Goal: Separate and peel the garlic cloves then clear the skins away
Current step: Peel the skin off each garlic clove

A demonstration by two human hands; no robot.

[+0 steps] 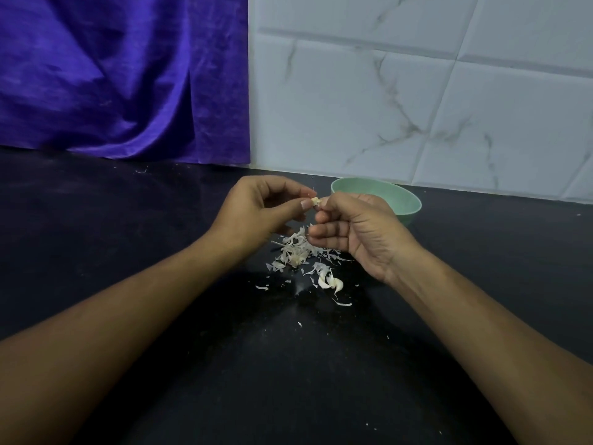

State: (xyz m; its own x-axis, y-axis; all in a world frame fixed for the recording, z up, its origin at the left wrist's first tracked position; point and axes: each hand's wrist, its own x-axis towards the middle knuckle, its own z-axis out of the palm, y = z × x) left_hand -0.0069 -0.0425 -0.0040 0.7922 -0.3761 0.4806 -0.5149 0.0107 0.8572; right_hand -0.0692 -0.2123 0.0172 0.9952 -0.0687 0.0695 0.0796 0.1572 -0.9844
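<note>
A small garlic clove (315, 201) is pinched between the fingertips of both hands, held above the black counter. My left hand (256, 213) grips it with thumb and forefinger from the left. My right hand (356, 232) holds its other end, fingers curled; most of the clove is hidden. Below the hands lies a pile of papery white garlic skins (298, 250). Two unpeeled cloves (330, 282) lie nearer to me on the counter.
A pale green bowl (404, 200) stands just behind my right hand, near the marble-tiled wall (417, 91). A purple cloth (122, 75) hangs at the back left. Small skin flakes are scattered over the black counter (128, 226).
</note>
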